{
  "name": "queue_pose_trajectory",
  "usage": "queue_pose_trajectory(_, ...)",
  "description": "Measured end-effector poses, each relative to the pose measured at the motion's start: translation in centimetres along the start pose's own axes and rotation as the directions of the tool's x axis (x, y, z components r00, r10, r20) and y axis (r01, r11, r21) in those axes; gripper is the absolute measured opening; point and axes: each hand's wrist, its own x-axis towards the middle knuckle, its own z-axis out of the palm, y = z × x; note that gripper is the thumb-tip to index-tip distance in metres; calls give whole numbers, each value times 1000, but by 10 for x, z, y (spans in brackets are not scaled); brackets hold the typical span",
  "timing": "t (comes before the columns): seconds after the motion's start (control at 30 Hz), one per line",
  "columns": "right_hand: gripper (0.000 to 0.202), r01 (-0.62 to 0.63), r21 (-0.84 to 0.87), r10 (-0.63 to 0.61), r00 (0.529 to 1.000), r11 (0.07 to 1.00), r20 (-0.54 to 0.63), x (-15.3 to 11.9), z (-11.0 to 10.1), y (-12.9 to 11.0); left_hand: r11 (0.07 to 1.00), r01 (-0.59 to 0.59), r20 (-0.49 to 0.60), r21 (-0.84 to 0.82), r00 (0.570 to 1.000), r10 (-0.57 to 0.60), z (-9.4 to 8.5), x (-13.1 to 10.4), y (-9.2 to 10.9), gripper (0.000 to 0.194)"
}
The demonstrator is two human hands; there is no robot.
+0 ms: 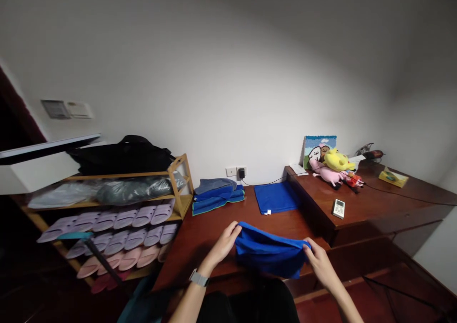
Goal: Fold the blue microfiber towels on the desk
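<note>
A blue cloth [271, 254] hangs between my two hands over the front edge of the wooden table [200, 232]. My left hand [227, 241], below which a watch strap circles the wrist, pinches its upper left corner. The upper right corner is gripped by my right hand [317, 259]. Behind the held cloth, a folded blue cloth [276, 198] with a small white tag lies flat on the table. To its left sits a loose stack of blue and grey cloths [217, 195], one with a green edge.
On the left, a wooden rack [183, 190] holds several slippers [139, 216] and a black bag [124, 156]. The raised cabinet top [360, 209] on the right carries plush toys [335, 163], a white remote [339, 209] and a tissue pack [392, 176]. A plug with a cable [242, 173] sits in the wall.
</note>
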Motion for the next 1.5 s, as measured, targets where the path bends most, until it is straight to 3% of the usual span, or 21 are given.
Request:
queue_pose_trajectory(0.1,55,3,10,-3,1000,1000,-20,-5,9,-9,996,-50,115,-77,992,59,-7,0,8,35)
queue_pose_trajectory(0.23,56,2,14,1,983,1000,-185,-7,4,-9,998,-23,83,63,996,18,-17,-5,-4,21)
queue_pose_trajectory(0.33,59,-83,55,98,928,995,-360,-5,-12,-2,990,-47,84,131,996,37,-25,-12,-18,25)
queue_pose_trajectory(0.43,66,-152,122,191,869,981,-456,-2,-31,2,978,-60,81,200,996,44,-37,-18,-29,38)
queue_pose_trajectory(0.53,71,-174,157,228,862,972,-454,1,-46,3,942,-43,52,333,998,28,-50,-22,-39,44)
queue_pose_trajectory(0.63,73,-195,174,251,876,965,-412,3,-54,3,906,8,40,424,999,-28,-61,-27,-50,37)
queue_pose_trajectory(0.77,71,-186,220,247,922,958,-297,7,-52,-7,846,83,31,527,993,-117,-59,-35,-59,33)
queue_pose_trajectory(0.87,61,-115,161,142,976,980,-168,12,-38,-37,809,63,48,585,993,-112,-43,-40,-42,29)
queue_pose_trajectory(0.97,49,53,84,-60,995,995,84,18,-17,-81,911,-105,152,400,987,48,-18,-40,9,38)
queue_pose_trajectory(1.03,46,157,72,-172,941,985,292,22,-3,-110,962,-232,274,143,943,187,-2,-39,55,62)
queue_pose_trajectory(1.1,43,237,92,-252,849,967,465,27,7,-134,947,-316,372,-61,873,316,11,-38,97,88)
queue_pose_trajectory(1.17,41,298,118,-311,767,947,562,33,10,-152,929,-322,404,-184,837,370,21,-36,125,90)
queue_pose_trajectory(1.2,41,323,120,-331,747,939,577,37,8,-159,927,-299,387,-225,846,367,24,-34,132,82)
queue_pose_trajectory(1.27,42,365,92,-357,773,926,524,45,0,-169,933,-231,316,-277,895,315,26,-30,134,58)
queue_pose_trajectory(1.33,44,379,44,-367,851,924,376,55,-14,-174,946,-178,275,-272,927,254,24,-27,122,43)
queue_pose_trajectory(1.4,46,353,22,-351,916,935,195,64,-31,-173,965,-151,290,-216,933,211,17,-25,103,40)
queue_pose_trajectory(1.5,48,295,28,-296,955,955,17,79,-52,-163,972,-45,340,-233,932,124,1,-30,80,46)
